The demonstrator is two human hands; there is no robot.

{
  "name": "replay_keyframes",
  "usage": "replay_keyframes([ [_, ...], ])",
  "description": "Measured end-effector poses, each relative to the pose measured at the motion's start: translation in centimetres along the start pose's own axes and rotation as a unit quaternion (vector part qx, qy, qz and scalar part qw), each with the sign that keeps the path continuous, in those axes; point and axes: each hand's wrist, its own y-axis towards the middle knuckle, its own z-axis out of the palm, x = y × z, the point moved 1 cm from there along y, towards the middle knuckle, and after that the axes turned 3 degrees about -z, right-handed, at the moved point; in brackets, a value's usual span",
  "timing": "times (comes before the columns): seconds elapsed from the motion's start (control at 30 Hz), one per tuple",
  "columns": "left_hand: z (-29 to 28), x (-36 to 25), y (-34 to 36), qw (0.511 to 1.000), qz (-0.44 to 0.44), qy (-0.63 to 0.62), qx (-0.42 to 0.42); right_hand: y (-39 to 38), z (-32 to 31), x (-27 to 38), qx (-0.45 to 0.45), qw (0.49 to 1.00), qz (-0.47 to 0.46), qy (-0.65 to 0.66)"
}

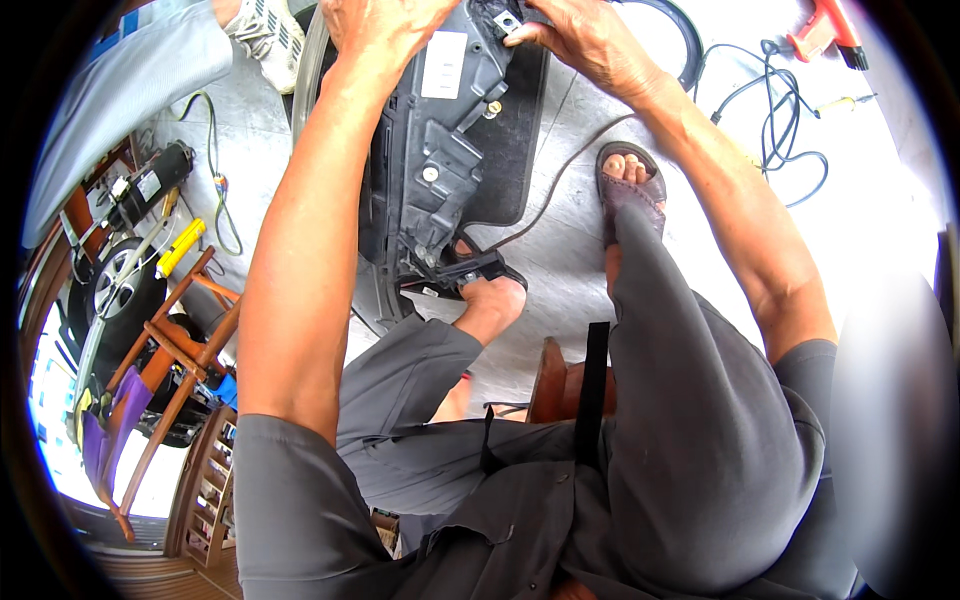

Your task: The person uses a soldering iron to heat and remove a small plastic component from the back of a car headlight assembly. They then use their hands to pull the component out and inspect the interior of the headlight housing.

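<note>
Thumbing the metal bracket (507,22) with the right grip (590,40), reaching with the left grip (383,22) to the far end of the black housing (440,145), over the floor (568,262) by the left foot (497,296); can't tell either clenched or released

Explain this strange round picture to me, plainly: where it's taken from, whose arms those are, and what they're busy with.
There is no machine here. A wide fisheye camera on a person's head looks down, so straight edges bend and the corners go dark. The two bare arms are the wearer's own.

The left hand and right hand are at a black housing. The right thumb is by a small metal tab; the left fingers run out of view, so its grip can't be told.

On the pale floor, to the right, lie a red tool and a cable. At upper left is another person's shoe.
</note>
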Motion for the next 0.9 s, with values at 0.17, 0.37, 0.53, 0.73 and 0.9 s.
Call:
replay_keyframes([
  [0.17, 0.1, -0.2, -0.2, 1.0, -0.002, 0.005, 0.003, 0.0, 0.3, -0.6, -0.016, 0.999, -0.029, -0.022],
  [0.37, 0.3, -0.2, -0.1, 1.0, -0.011, 0.009, 0.003, 0.0, 0.2, -0.1, -0.002, 0.999, -0.004, -0.037],
  [0.53, 0.7, 0.1, -0.1, 1.0, -0.006, 0.02, -0.013, 0.2, 0.2, -0.2, -0.008, 0.999, -0.018, -0.047],
  [0.73, 0.2, -0.3, -0.2, 1.0, -0.005, 0.004, -0.007, 0.4, -0.1, 0.1, -0.009, 0.999, -0.012, -0.042],
  [0.9, 0.4, -0.1, -0.1, 1.0, 0.001, 0.013, -0.02, 0.7, -0.9, -0.1, -0.02, 0.998, -0.033, -0.047],
])
